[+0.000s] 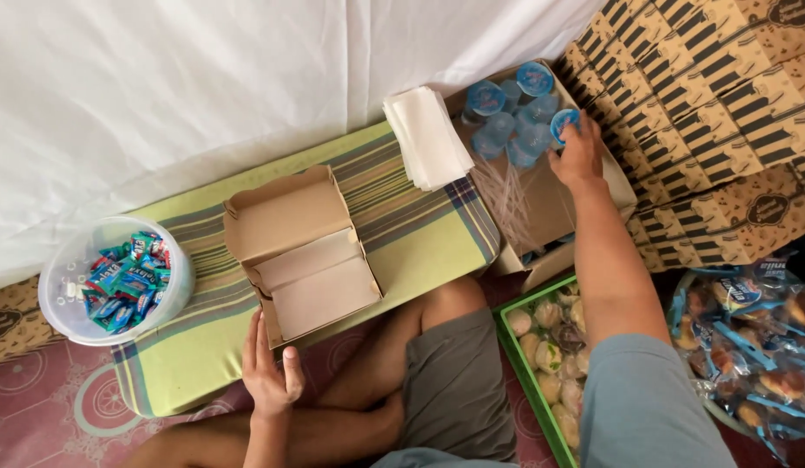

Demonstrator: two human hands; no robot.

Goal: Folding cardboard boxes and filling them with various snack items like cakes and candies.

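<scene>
In the upper right of the frame, the right hand closes its fingers on a blue-lidded cup at the right edge of the cup cluster in the carton, lid tilted toward the upper left. The left hand, open and empty, touches the lower corner of the open snack box, whose long axis runs from upper left to lower right on the striped cushion, with bare cloth to its right.

A: Open cardboard box lies flat on the striped mat, lid thrown back, a pale paper lining inside.

B: And up in the carton, a small sealed cup with a blue lid (tipped on its side) sits among others like it.
</scene>
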